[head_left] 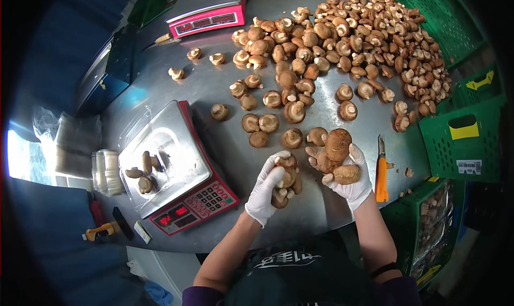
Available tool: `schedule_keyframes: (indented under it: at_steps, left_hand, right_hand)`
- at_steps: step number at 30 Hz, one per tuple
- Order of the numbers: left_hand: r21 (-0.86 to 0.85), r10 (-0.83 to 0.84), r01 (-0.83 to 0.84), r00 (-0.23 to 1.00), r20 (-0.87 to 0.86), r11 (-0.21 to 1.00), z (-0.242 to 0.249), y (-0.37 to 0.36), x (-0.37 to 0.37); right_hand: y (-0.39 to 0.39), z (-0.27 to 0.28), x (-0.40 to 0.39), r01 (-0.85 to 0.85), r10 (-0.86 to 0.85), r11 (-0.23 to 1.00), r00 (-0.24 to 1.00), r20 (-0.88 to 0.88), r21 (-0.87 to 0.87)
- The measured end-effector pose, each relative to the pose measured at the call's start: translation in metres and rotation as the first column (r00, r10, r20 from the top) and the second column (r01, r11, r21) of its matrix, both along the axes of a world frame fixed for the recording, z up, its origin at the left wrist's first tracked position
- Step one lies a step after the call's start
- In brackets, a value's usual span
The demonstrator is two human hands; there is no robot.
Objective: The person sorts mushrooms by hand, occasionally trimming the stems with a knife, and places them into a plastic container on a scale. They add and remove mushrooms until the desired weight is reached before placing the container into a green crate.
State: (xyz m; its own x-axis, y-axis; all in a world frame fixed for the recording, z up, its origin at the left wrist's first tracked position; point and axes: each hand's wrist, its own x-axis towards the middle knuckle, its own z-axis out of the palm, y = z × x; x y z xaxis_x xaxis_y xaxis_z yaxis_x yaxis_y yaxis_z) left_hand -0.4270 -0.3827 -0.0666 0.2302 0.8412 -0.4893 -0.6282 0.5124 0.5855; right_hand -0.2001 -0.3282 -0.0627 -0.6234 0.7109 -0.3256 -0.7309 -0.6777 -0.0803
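Observation:
My left hand [266,191], in a white glove, is closed around several brown mushrooms [287,178] above the metal table. My right hand [353,180], also gloved, holds several larger mushrooms [338,145] in its curled fingers. Mushrooms lie scattered just beyond both hands, and a big heap of them [369,30] spreads over the back right. To the left, a red scale [193,207] has a metal pan with clear plastic and a few mushrooms [145,184] on it.
An orange-handled knife [381,177] lies right of my right hand. Green crates [463,140] line the right side. A second scale [206,22] stands at the back. Clear trays [107,172], plastic bags [77,145] and a yellow-orange tool [99,231] are at the left.

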Motion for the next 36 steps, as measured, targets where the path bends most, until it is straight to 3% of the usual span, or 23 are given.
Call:
schedule_keyframes:
  at_steps: [3, 5, 6, 7, 8, 11, 13, 15, 16, 18, 19, 20, 22, 24, 26, 28, 29, 32, 33, 36]
  left_hand:
    - [-0.232, 0.236, -0.156, 0.897, 0.375, 0.96, -0.008, -0.004, -0.007]
    - [-0.223, 0.255, -0.15, 0.774, 0.579, 0.963, -0.011, -0.007, -0.015]
    - [-0.212, 0.257, -0.152, 0.697, 0.67, 0.965, -0.012, -0.009, -0.02]
    - [-0.195, 0.254, -0.166, 0.703, 0.664, 0.967, -0.01, -0.011, -0.024]
    - [-0.252, 0.317, -0.205, 0.749, 0.582, 0.946, -0.004, -0.014, -0.027]
    - [-0.139, 0.272, -0.234, 0.852, 0.448, 0.962, 0.018, -0.022, -0.05]
    - [0.106, 0.231, -0.257, 0.951, 0.206, 0.961, 0.056, -0.03, -0.075]
    - [0.316, 0.271, -0.227, 0.957, -0.103, 0.921, 0.094, -0.041, -0.108]
    - [0.416, 0.331, -0.196, 0.9, -0.284, 0.888, 0.111, -0.046, -0.13]
    - [0.525, 0.476, -0.152, 0.674, -0.565, 0.837, 0.137, -0.055, -0.171]
    - [0.537, 0.526, -0.151, 0.533, -0.663, 0.83, 0.143, -0.058, -0.188]
    - [0.596, 0.586, -0.081, 0.327, -0.741, 0.799, 0.141, -0.059, -0.208]
    - [0.639, 0.634, 0.027, 0.101, -0.767, 0.769, 0.133, -0.056, -0.242]
    - [0.581, 0.609, 0.199, -0.12, -0.784, 0.789, 0.126, -0.054, -0.269]
    - [0.427, 0.515, 0.339, -0.233, -0.825, 0.838, 0.107, -0.056, -0.296]
    - [0.356, 0.464, 0.383, -0.238, -0.853, 0.852, 0.105, -0.059, -0.3]
    - [0.363, 0.544, 0.48, -0.32, -0.776, 0.799, 0.104, -0.062, -0.304]
    - [0.323, 0.465, 0.525, -0.162, -0.87, 0.787, 0.107, -0.071, -0.315]
    - [0.15, 0.309, 0.483, -0.269, -0.912, 0.863, 0.113, -0.073, -0.315]
    - [0.067, 0.358, 0.509, -0.5, -0.788, 0.858, 0.106, -0.074, -0.334]
  right_hand:
    - [-0.002, 0.003, -0.016, 0.0, 0.002, 0.999, 0.999, 0.045, -0.05]
    - [-0.002, -0.003, -0.02, -0.022, 0.032, 0.995, 0.994, 0.105, -0.099]
    - [-0.003, -0.011, -0.022, -0.023, 0.025, 1.0, 0.967, 0.252, -0.011]
    - [-0.005, -0.012, -0.026, -0.051, 0.047, 0.999, 0.924, 0.38, 0.001]
    - [-0.007, -0.011, -0.031, -0.082, 0.064, 0.997, 0.863, 0.501, 0.014]
    - [-0.011, 0.017, -0.064, -0.19, 0.003, 0.951, 0.791, 0.612, 0.242]
    - [-0.008, 0.038, -0.097, -0.297, -0.026, 0.889, 0.729, 0.684, 0.35]
    - [-0.006, 0.061, -0.125, -0.428, -0.057, 0.813, 0.616, 0.786, 0.395]
    - [-0.005, 0.072, -0.142, -0.5, -0.119, 0.733, 0.573, 0.811, 0.461]
    - [-0.001, 0.096, -0.185, -0.628, -0.272, 0.551, 0.487, 0.83, 0.549]
    - [0.0, 0.106, -0.203, -0.706, -0.392, 0.407, 0.437, 0.809, 0.579]
    - [0.0, 0.115, -0.224, -0.719, -0.364, 0.395, 0.449, 0.816, 0.572]
    - [0.0, 0.111, -0.265, -0.715, -0.588, 0.114, 0.511, 0.627, 0.69]
    - [-0.003, 0.124, -0.3, -0.785, -0.591, 0.068, 0.465, 0.659, 0.615]
    - [0.001, 0.112, -0.326, -0.865, -0.674, -0.092, 0.418, 0.609, 0.492]
    - [-0.002, 0.107, -0.341, -0.922, -0.76, -0.133, 0.329, 0.56, 0.363]
    - [-0.002, 0.107, -0.344, -0.92, -0.716, -0.119, 0.34, 0.609, 0.374]
    - [0.004, 0.104, -0.343, -0.904, -0.606, -0.073, 0.376, 0.701, 0.422]
    - [0.006, 0.104, -0.341, -0.889, -0.598, -0.051, 0.393, 0.699, 0.456]
    - [0.006, 0.099, -0.336, -0.861, -0.633, 0.044, 0.368, 0.681, 0.507]
